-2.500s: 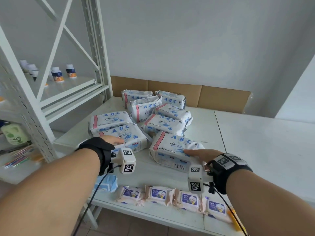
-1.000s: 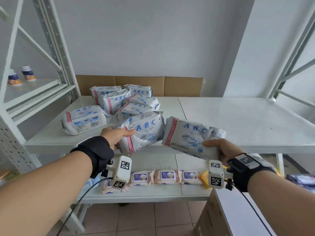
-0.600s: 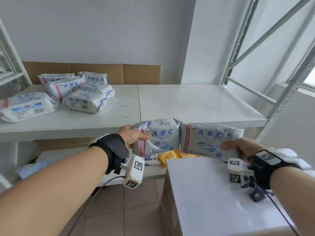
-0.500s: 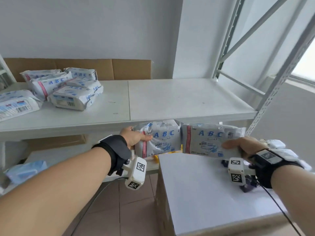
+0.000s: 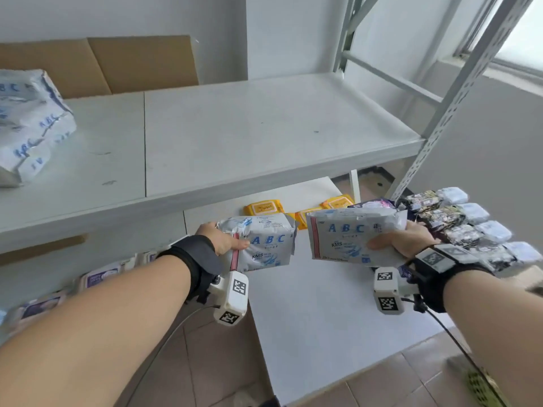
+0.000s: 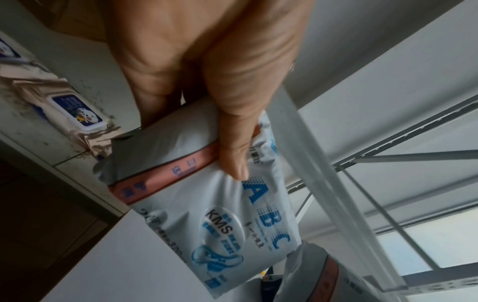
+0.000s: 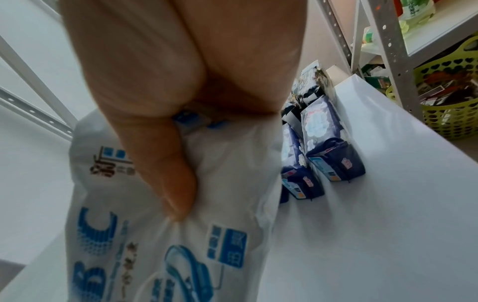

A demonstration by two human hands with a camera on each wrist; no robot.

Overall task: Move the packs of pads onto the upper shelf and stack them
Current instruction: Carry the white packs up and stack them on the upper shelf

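My left hand (image 5: 223,240) grips a white ABC pad pack (image 5: 264,245) by its pink-striped end, thumb on the front face (image 6: 232,155). My right hand (image 5: 402,239) holds a second ABC pack (image 5: 349,239) by its right end, thumb pressed into the wrapper (image 7: 175,183). Both packs hang side by side in the air in front of the white shelf (image 5: 264,136), a little below its front edge and above a low white surface (image 5: 323,318). Several more ABC packs (image 5: 29,124) lie at the shelf's left end.
Brown cardboard (image 5: 117,63) leans against the wall behind the shelf. Yellow packets (image 5: 264,207) lie on the lower level. Dark packs (image 5: 458,227) are stacked right of my right hand, navy ones (image 7: 333,155) beside it. A perforated upright (image 5: 458,95) stands at right.
Both hands lifted one ABC pack each off the pile and carried them rightward along the shelf. The pile now lies at the far left, and the packs hang lower in front of the shelf.
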